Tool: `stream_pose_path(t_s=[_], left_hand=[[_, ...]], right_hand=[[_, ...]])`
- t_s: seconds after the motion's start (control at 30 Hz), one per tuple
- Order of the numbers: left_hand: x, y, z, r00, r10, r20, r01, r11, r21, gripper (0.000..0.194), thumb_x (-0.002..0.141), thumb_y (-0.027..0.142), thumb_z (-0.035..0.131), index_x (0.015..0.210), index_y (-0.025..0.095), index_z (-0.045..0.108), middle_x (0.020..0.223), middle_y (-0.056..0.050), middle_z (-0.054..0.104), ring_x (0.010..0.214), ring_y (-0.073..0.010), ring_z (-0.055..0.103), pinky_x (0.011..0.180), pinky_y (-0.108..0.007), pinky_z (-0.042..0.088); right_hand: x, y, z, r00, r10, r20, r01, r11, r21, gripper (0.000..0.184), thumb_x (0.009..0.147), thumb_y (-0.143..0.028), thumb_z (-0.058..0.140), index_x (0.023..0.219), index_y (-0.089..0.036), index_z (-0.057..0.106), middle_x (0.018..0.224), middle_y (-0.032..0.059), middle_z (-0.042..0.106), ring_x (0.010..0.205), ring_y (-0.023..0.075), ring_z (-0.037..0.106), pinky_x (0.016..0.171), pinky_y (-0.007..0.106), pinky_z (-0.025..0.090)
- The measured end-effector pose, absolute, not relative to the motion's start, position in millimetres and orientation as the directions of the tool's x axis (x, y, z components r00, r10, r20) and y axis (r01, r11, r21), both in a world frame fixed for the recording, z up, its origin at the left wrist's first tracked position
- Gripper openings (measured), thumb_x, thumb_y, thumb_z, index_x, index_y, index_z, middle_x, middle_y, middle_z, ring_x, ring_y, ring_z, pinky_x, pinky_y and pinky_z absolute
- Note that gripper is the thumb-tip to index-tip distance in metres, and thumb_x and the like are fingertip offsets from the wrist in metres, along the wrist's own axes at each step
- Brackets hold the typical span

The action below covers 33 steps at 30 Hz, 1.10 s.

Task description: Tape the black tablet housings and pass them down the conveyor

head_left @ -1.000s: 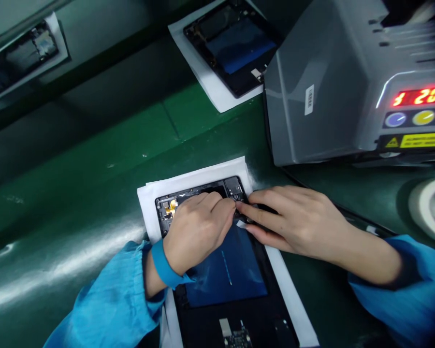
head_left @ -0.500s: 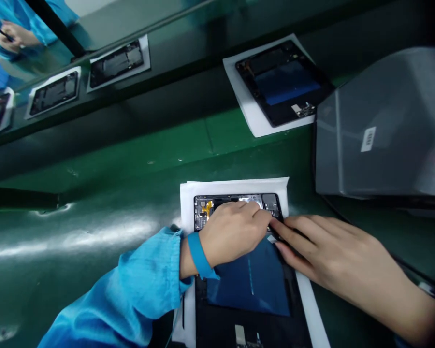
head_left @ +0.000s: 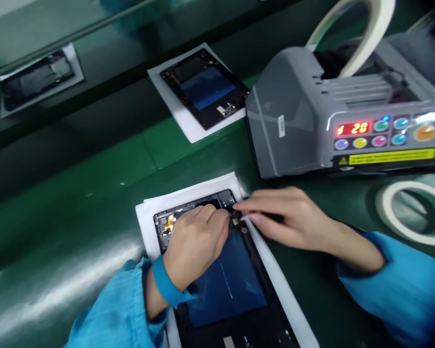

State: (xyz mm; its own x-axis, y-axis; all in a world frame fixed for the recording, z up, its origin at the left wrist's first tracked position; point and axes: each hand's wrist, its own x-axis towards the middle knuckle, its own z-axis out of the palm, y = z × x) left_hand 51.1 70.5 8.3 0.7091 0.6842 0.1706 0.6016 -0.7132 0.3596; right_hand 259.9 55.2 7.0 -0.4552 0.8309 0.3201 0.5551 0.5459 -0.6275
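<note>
While the green bench [head_left: 94, 164] runs across our view from the far left, we see there a dark opened device on a white sheet [head_left: 39, 79], lying on a darker strip behind the bench and well apart from our hands. Further right, near the middle of the bench, a second opened tablet [head_left: 203, 89] rests on its own white sheet, just beside the grey machine. In front of us lies the opened tablet [head_left: 224, 285] that we work on, set on white paper [head_left: 145, 217], its blue panel facing up and its upper end crowded with small parts. Our left hand [head_left: 195, 241], with a blue band at the wrist and a blue sleeve behind it, rests on that upper end with fingers curled together and pressed down on the parts; whether it pinches anything we cannot tell. Our right hand [head_left: 286, 220] comes in from the right, fingers stretched flat and close together, the tips touching the tablet's upper right corner just beside the left fingertips; it seems to hold a small pale piece there, but it is too small for us to be sure. Behind it stands the grey tape dispenser [head_left: 311, 125] with a red number display and coloured buttons. At the far right a roll of pale tape [head_left: 384, 208] lies flat on the bench.
</note>
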Motion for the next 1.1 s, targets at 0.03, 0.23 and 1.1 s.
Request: stream_pose_path(t_s=[0.03, 0.23, 1.1], left_hand=[[51, 72, 9, 0.708, 0.685, 0.171, 0.6, -0.711, 0.366, 0.021, 0.095, 0.02, 0.041, 0.085, 0.016, 0.059, 0.071, -0.002, 0.055, 0.063, -0.0161, 0.052, 0.059, -0.03, 0.045], [53, 73, 11, 0.708, 0.688, 0.163, 0.585, -0.699, 0.411, 0.017, 0.094, 0.018, 0.045, 0.088, 0.016, 0.06, 0.073, -0.002, 0.055, 0.065, -0.0158, 0.052, 0.061, -0.03, 0.045], [54, 71, 11, 0.694, 0.701, 0.164, 0.604, -0.691, 0.397, 0.018, 0.094, 0.019, 0.044, 0.086, 0.015, 0.06, 0.072, -0.003, 0.056, 0.064, -0.0164, 0.053, 0.059, -0.031, 0.045]], right_hand=[[262, 58, 5, -0.4, 0.856, 0.327, 0.545, 0.509, -0.666, 0.02, 0.091, -0.018, 0.049, 0.105, -0.017, 0.063, 0.077, 0.0008, 0.067, 0.066, 0.0093, 0.062, 0.059, 0.02, 0.048], [262, 59, -8, -0.352, 0.8, 0.487, 0.79, 0.532, -0.303, 0.017, 0.088, -0.021, 0.056, 0.101, -0.014, 0.064, 0.071, -0.0003, 0.066, 0.057, 0.0096, 0.06, 0.051, 0.022, 0.043], [246, 55, -6, -0.419, 0.757, 0.502, 0.78, 0.583, -0.228, 0.008, 0.085, -0.017, 0.058, 0.089, -0.015, 0.064, 0.076, -0.0001, 0.069, 0.062, 0.0098, 0.063, 0.053, 0.023, 0.045]])
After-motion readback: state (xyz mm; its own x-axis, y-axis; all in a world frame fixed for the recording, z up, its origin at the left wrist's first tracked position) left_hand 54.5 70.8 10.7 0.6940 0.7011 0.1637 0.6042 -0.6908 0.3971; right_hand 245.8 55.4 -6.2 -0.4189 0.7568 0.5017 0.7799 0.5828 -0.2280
